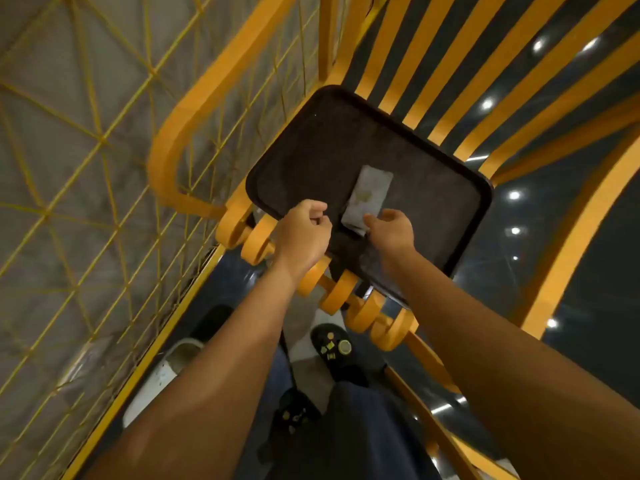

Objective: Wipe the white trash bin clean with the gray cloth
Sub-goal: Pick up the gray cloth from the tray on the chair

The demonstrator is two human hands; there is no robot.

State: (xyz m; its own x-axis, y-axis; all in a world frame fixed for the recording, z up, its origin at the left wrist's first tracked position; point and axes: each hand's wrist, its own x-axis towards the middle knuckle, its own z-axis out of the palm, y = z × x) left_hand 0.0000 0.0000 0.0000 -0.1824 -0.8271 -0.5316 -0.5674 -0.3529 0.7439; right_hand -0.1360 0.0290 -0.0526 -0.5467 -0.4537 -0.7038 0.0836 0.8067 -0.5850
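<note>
Head view, nearest zone: you stand with 2 black shoes [337, 351] on the dark glossy floor, and a white object [162, 370] sits low at your left beside the yellow mesh panel [86, 140]. It may be the white trash bin, but it is too blurred and cropped to confirm. No wiping contact with it is visible, so judge the cleaning itself as not started.

Middle zone: both forearms extend over the curled ends of the yellow slatted bench [349, 296]. Your left hand [304, 233] is curled nearly closed; whether it grips anything cannot be determined. Your right hand [393, 230] is partly open, fingertips touching the near end of the gray cloth [369, 199].

Far zone: the cloth lies folded on the dark tray [311, 157], which rests on the bench. Remaining: take up the cloth, carry it to the bin, wipe.
</note>
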